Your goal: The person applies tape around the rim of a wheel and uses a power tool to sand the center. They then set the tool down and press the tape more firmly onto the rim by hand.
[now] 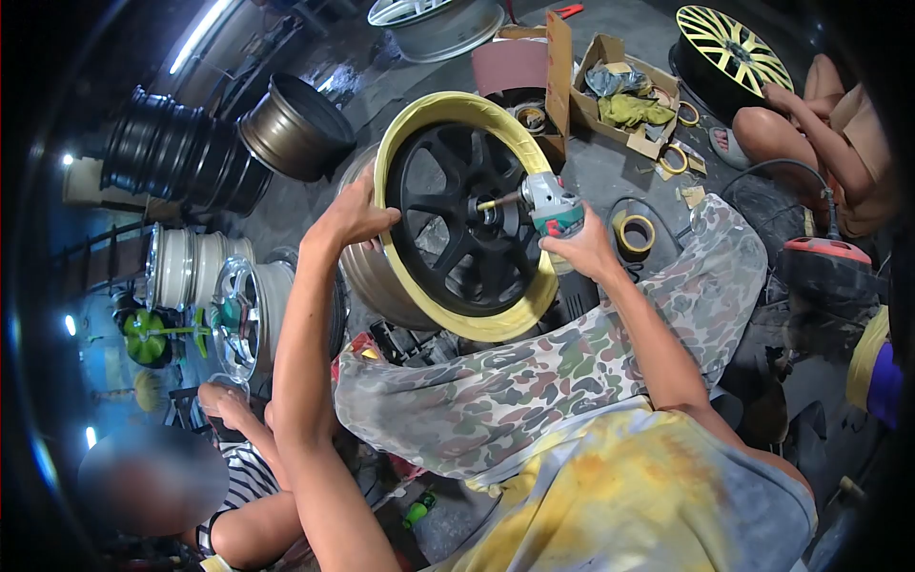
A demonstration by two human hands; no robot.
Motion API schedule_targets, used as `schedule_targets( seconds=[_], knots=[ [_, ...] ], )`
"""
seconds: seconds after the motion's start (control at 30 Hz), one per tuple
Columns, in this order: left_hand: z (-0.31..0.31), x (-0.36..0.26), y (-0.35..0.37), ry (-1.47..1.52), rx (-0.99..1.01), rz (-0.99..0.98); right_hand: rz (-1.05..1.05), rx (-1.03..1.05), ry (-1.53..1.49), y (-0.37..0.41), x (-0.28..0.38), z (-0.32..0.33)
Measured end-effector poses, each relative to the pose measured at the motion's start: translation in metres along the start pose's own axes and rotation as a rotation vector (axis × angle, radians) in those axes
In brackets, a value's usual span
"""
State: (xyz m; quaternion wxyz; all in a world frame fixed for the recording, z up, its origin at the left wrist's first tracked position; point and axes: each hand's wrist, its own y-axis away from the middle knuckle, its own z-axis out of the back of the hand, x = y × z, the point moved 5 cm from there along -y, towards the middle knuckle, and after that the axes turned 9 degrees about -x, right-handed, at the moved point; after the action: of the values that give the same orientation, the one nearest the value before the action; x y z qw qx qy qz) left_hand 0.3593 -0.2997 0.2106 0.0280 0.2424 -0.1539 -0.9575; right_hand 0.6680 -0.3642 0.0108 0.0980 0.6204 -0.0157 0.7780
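Note:
A wheel rim with black spokes and a yellow-covered lip stands tilted in front of me. My left hand grips its left edge, thumb over the lip and fingers behind. My right hand is closed around a green and grey angle grinder at the rim's right side. From the grinder's head a thin spindle points left towards the hub, overlapping the spokes in this view. Behind the yellow lip, a silver wheel rim shows low on the left.
Cardboard boxes with rags and a roll of tape lie beyond the grinder. Several rims are stacked at left. One person sits at lower left; another, at upper right, touches a yellow-spoked wheel. A red-topped machine stands at right.

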Motion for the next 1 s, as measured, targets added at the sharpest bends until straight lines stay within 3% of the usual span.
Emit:
schedule_targets(
  seconds=[0.3,0.37,0.4,0.43,0.5,0.57,0.63,0.7,0.83,0.87,0.9,1.0],
  knots=[
    [0.008,0.017,-0.015,-0.092,-0.045,-0.035,-0.009,-0.104,0.127,0.0,-0.023,0.003],
    [0.014,0.022,-0.01,0.008,-0.151,0.059,-0.079,-0.059,0.028,0.0,-0.037,-0.001],
    [0.017,0.038,-0.014,-0.073,-0.319,-0.168,-0.078,-0.045,0.011,0.0,-0.034,0.001],
    [0.013,0.047,-0.01,-0.077,-0.313,-0.173,-0.083,-0.051,0.008,0.0,-0.032,0.003],
    [0.018,0.066,0.016,-0.173,-0.605,-0.016,-0.178,-0.05,-0.236,-0.002,-0.03,0.006],
    [0.002,0.08,0.053,-0.18,-0.559,0.219,-0.169,-0.066,-0.315,-0.003,-0.017,0.016],
    [-0.041,0.133,0.076,-0.153,-0.502,0.243,-0.207,-0.104,-0.419,-0.005,-0.007,0.026],
    [-0.076,0.158,0.096,-0.107,-0.716,0.243,-0.247,-0.082,-0.487,-0.011,-0.015,0.026],
    [-0.081,0.2,0.096,0.294,-0.632,0.57,-0.39,0.004,-0.661,-0.008,-0.003,0.027],
    [-0.08,0.202,0.095,0.249,-0.708,0.511,-0.399,0.018,-0.69,-0.007,0.003,0.028],
    [-0.086,0.204,0.091,0.523,-0.682,0.599,-0.409,0.017,-0.718,-0.007,0.006,0.029],
    [-0.102,0.203,0.083,0.93,-0.574,0.708,-0.404,0.038,-0.809,-0.008,0.014,0.032]
  ],
)
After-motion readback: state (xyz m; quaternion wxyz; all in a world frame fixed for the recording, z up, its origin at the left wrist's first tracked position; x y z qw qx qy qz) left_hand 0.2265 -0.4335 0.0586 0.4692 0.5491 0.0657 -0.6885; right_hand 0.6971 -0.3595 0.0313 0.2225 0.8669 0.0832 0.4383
